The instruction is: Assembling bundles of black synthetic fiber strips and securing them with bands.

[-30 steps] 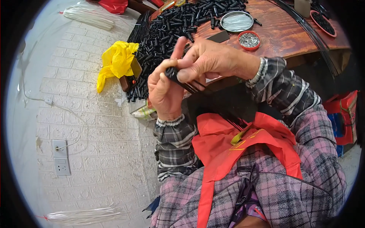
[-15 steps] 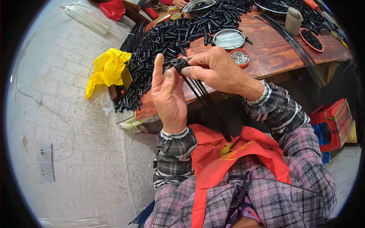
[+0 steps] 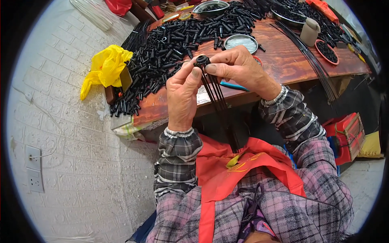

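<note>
Over the table's near edge, I hold a black umbrella frame between both hands. Its round black hub [image 3: 202,60] is at the top, and thin black ribs [image 3: 218,101] hang from it in a bundle toward the red apron [image 3: 263,156] on my lap. My left hand [image 3: 183,95] pinches the hub's left side with thumb and fingers. From the other side, my right hand [image 3: 245,73] presses its thumb and forefinger against the hub. Any small part between the fingertips is too hidden to make out.
Black tubular parts [image 3: 162,56] cover the table's left. Behind my right hand stands a metal dish of white strips [image 3: 242,41]. A blue rod-like tool [image 3: 234,86] lies at the near edge. Rightward are black rods [image 3: 312,60], a beige bottle [image 3: 309,32] and a red bowl [image 3: 334,60].
My left fingers, raised and spread apart before, have closed in on the hub. The frame has turned more upright and shifted slightly right. A blue tool now shows below my right hand.
</note>
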`<state>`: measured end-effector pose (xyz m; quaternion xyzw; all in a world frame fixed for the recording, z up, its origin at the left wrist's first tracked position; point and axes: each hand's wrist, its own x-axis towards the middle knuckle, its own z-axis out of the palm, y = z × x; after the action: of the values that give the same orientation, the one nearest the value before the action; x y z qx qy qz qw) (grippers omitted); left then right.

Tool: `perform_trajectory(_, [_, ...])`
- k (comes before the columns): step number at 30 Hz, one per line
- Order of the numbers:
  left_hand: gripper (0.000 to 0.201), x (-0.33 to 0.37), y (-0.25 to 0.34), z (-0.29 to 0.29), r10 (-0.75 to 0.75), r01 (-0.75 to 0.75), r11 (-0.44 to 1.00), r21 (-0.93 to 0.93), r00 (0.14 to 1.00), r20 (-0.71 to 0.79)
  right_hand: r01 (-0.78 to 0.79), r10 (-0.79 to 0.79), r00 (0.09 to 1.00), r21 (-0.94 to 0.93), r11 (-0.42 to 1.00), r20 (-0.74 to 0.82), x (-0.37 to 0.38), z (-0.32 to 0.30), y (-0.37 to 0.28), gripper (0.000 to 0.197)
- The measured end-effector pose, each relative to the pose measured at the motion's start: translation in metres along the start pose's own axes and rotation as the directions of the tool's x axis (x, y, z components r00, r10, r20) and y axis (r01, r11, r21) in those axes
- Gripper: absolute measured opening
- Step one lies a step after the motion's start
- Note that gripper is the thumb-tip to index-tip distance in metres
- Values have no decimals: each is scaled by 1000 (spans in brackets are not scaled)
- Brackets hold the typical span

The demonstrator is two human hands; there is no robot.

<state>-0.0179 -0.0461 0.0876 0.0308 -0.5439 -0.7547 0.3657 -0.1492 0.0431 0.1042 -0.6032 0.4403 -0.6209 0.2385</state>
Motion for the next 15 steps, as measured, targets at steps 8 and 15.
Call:
perform_trajectory(8, [20,9,2,3,103,-112,959,260,993,51,-44,34,993,88,995,113,4,-14,19,25])
perform_trajectory(15, [20,9,1,3,169,-187,926,327,982,82,-129,86,978,227,965,191,4,-18,21,25])
